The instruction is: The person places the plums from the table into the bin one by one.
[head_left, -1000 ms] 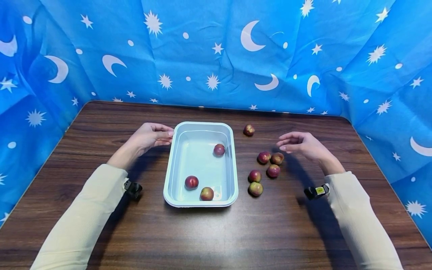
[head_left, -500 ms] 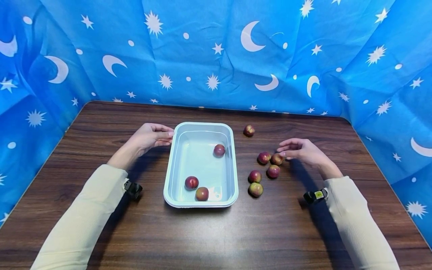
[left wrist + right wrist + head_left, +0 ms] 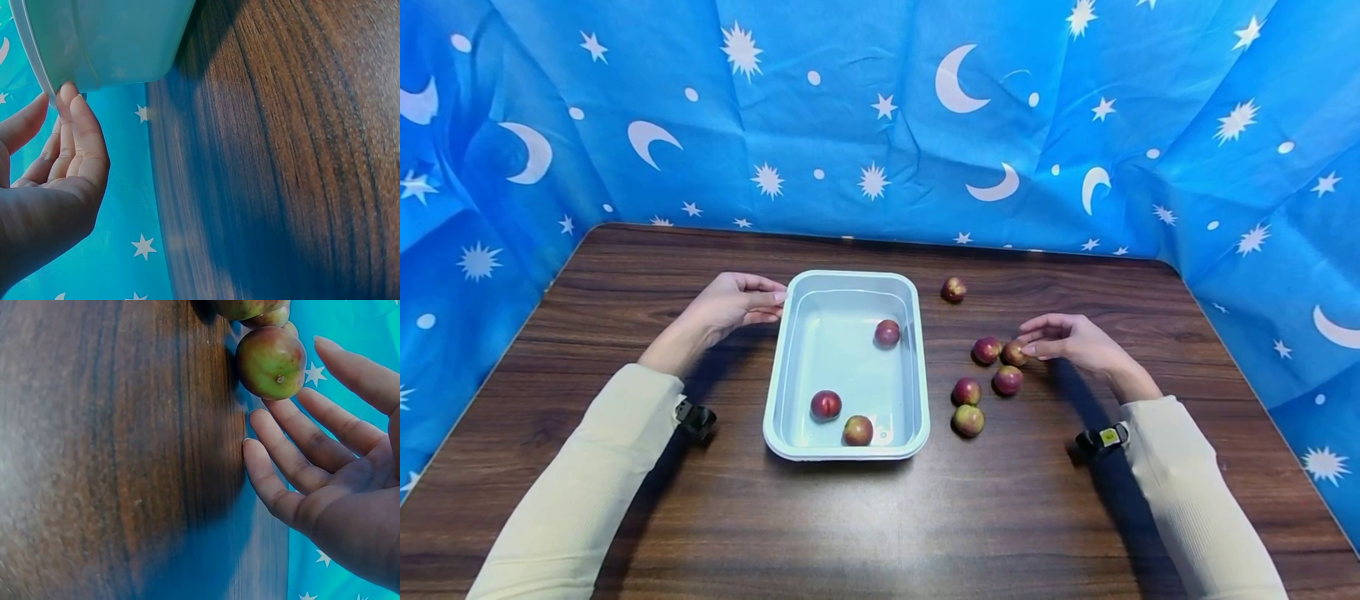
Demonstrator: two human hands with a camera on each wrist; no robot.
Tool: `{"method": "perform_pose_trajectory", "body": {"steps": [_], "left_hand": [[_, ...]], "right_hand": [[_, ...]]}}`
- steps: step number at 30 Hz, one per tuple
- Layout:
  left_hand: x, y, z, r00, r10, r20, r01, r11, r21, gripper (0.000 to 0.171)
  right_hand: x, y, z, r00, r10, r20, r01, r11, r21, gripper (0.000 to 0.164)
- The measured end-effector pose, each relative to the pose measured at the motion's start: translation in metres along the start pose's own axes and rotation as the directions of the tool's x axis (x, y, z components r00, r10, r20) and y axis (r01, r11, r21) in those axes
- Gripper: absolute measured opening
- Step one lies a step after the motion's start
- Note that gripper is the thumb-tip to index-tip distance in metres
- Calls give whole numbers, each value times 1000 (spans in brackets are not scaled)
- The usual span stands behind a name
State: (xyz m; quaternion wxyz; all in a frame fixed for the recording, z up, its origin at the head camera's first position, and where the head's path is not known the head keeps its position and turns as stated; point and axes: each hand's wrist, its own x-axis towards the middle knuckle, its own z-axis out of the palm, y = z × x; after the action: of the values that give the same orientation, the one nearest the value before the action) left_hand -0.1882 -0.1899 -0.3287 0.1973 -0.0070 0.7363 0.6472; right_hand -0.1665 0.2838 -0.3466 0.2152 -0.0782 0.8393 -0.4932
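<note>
My left hand (image 3: 733,302) pinches the left rim of a white plastic tray (image 3: 857,282), thumb on one side and fingers on the other; the left wrist view shows this grip near a corner. Inside the tray lie three plums: one (image 3: 887,333) toward the far right, a red one (image 3: 826,405) and a greener one (image 3: 858,431) at the near end. My right hand (image 3: 1071,340) reaches to a red-green plum (image 3: 272,362) on the table. Its fingers are spread and only loosely bent beside that plum, with the thumb standing apart from it in the right wrist view.
Several more plums lie right of the tray, among them a yellow-green one (image 3: 967,421) nearest me and a lone one (image 3: 953,290) farther back. The dark wooden table (image 3: 880,533) ends at a blue curtain (image 3: 880,125) with moons and stars.
My right hand has come down and nearer to me, onto the plum, which has shifted slightly left. Inside the tray, the greener plum rolled left and then back right. My left hand has stayed put.
</note>
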Motion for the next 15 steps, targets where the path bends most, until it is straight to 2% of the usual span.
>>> {"method": "perform_pose_trajectory", "body": {"steps": [8,15], "left_hand": [[1,0,-1,1000,-1,3,1,1000,-8,35],[0,1,0,1000,-5,3,5,1000,1,35]], "right_hand": [[-1,0,0,999,33,-9,-33,998,-50,45],[-1,0,1,999,40,-8,-41,998,-47,44]]}}
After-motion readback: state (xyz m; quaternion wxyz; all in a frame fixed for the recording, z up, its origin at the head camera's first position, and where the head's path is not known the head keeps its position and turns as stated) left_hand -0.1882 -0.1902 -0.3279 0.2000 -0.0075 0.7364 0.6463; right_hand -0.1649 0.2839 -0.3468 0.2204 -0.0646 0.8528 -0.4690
